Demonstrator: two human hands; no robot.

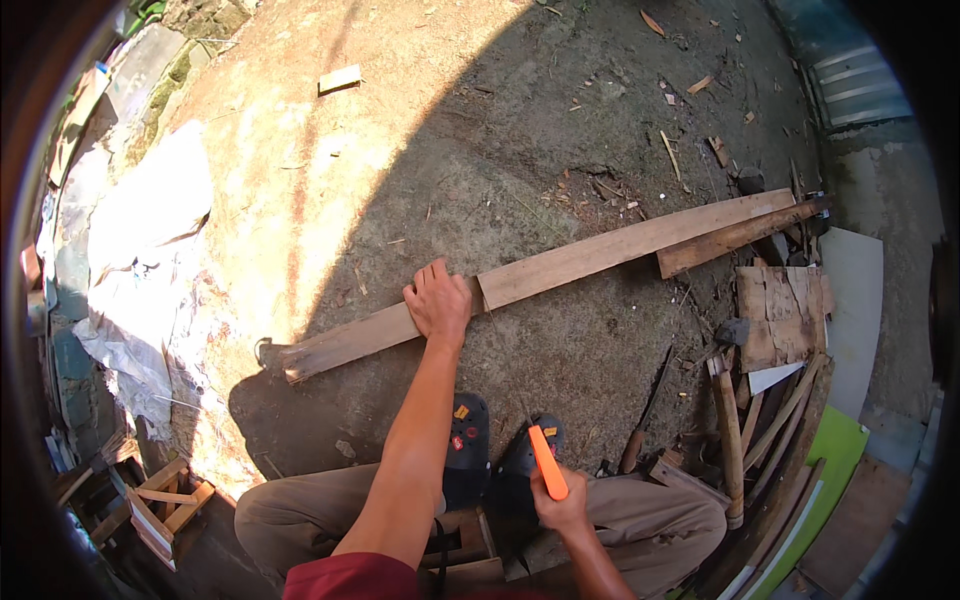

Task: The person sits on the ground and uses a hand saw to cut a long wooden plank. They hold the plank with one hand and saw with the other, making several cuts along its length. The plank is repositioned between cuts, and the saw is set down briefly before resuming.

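A long wooden board [630, 235] lies slantwise in front of me, its right end resting on a darker plank [735, 240]. A crosswise cut line divides it from the left section [345, 340], which sits slightly out of line. My left hand [440, 300] grips that section just left of the cut, fingers curled over the far edge. In my right hand [562, 500] is a handsaw [547, 462] by its orange handle. Its thin blade appears nearly edge-on, running up toward the cut; whether the section is fully severed, I cannot tell.
My dark clogs [466, 445] are just below the board. A long dark blade with a wooden handle [632, 452] lies on the ground to the right, beside stacked scrap wood [780, 320]. A small wood block [340, 79] lies farther off; white sheeting [150, 210] is at left.
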